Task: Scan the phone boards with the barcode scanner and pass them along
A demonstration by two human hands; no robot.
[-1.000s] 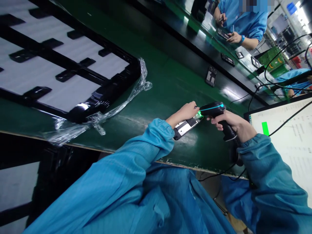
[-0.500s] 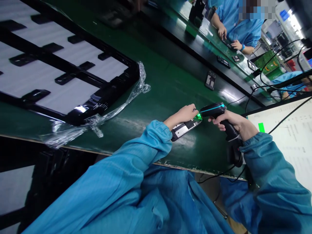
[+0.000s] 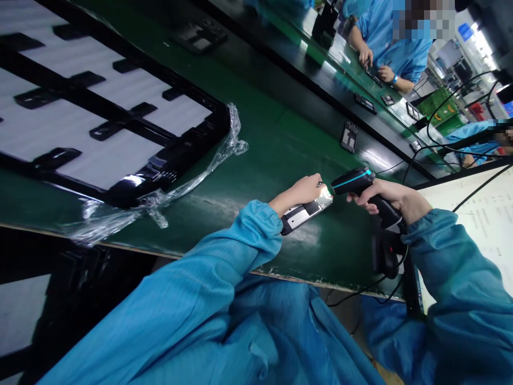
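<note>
My left hand is closed over the far edge of an opened phone, whose inner boards face up on the green bench. Its fingertips are partly hidden from view. In my right hand is a black barcode scanner with a lit blue stripe, fingers wrapped round its handle. The scanner's nose points left, close to the phone's upper right end but apart from it. A pale bright glow lies on that end of the phone. Below my right hand stands a black scanner stand.
A black tray with white compartments and a plastic wrap tied round it fills the left. Another phone lies on the dark belt strip beyond. A monitor leans in at the right, with cables nearby. Co-workers sit across.
The green light on the phone's end has turned to a whitish glow. My right hand and the scanner have shifted slightly right. The green block on the monitor no longer shows.
</note>
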